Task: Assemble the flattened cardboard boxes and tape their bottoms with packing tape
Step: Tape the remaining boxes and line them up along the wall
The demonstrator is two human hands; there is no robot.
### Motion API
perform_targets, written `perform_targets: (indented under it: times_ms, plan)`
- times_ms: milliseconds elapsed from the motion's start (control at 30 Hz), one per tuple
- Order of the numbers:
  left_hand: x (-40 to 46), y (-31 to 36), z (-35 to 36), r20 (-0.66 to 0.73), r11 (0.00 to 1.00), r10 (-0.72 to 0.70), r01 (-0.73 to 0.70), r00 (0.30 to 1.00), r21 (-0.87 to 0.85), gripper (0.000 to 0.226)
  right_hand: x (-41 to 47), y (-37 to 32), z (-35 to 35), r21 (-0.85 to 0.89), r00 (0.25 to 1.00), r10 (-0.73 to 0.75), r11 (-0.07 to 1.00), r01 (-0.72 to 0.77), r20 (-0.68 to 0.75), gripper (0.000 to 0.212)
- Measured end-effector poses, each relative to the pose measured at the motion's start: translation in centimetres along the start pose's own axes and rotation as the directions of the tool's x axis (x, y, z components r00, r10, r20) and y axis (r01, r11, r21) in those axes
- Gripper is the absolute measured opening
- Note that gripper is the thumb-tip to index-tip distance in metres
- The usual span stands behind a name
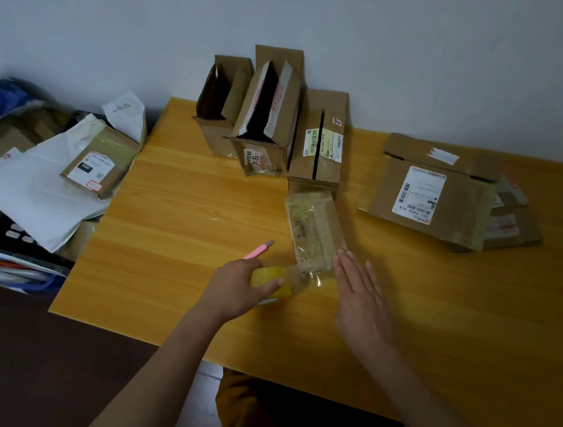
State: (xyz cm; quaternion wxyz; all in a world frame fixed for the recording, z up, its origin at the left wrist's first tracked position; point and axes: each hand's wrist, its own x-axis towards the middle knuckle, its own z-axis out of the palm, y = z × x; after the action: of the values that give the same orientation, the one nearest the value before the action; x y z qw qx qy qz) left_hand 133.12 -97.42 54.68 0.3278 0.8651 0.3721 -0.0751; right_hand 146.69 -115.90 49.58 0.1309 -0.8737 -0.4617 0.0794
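- Small cardboard box point(313, 231) lies on the yellow wooden bench point(178, 196), its upper face glossy with clear tape.
- Left hand point(236, 290), just near-left of that box, has its fingers wrapped round a yellow packing tape roll point(272, 281); most of the roll is hidden under the hand. A clear strip runs from it to the box's near end.
- Right hand point(359, 296) is flat, fingers straight and released, right beside the box's near-right corner. Can't tell if it's touching.
- Pink box cutter point(258, 249) lies left of the box, its handle end hidden behind the left hand.
- Three assembled boxes point(268, 119) stand behind it by the wall.
- Flattened boxes point(446, 198) are stacked off to its right, lower ones mostly covered.
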Motion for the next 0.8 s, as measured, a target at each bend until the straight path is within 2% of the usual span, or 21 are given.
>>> perform_targets:
  times_ms: [167, 367, 533, 667, 800]
  plan:
    - [0.3, 0.3, 0.1, 0.018, 0.999, 0.003, -0.004, 1.0, 0.045, 0.059, 0.0, -0.8, 0.5, -0.03, 0.986, 0.026, 0.999, -0.021, 0.167, 0.101]
    - [0.5, 0.4, -0.1, 0.063, 0.997, 0.0, -0.005, 0.998, 0.077, 0.06, 0.3, -1.3, 0.1, -0.054, 0.973, 0.018, 0.999, -0.006, 0.23, 0.103]
    - [0.8, 0.0, -0.4, 0.093, 0.997, -0.004, -0.003, 0.996, 0.077, 0.063, 1.1, -2.4, -0.2, -0.073, 0.98, 0.029, 0.997, -0.015, 0.197, 0.103]
    - [1.1, -0.2, -0.3, 0.102, 0.998, 0.017, -0.023, 0.995, 0.065, 0.062, 1.6, -3.0, 0.4, -0.093, 0.971, 0.02, 0.996, 0.002, 0.24, 0.111]
    - [1.2, -0.3, -0.4, 0.103, 0.998, -0.001, -0.004, 0.995, 0.057, 0.063, 2.0, -3.6, 0.1, -0.108, 0.97, -0.011, 0.993, 0.038, 0.242, 0.106]
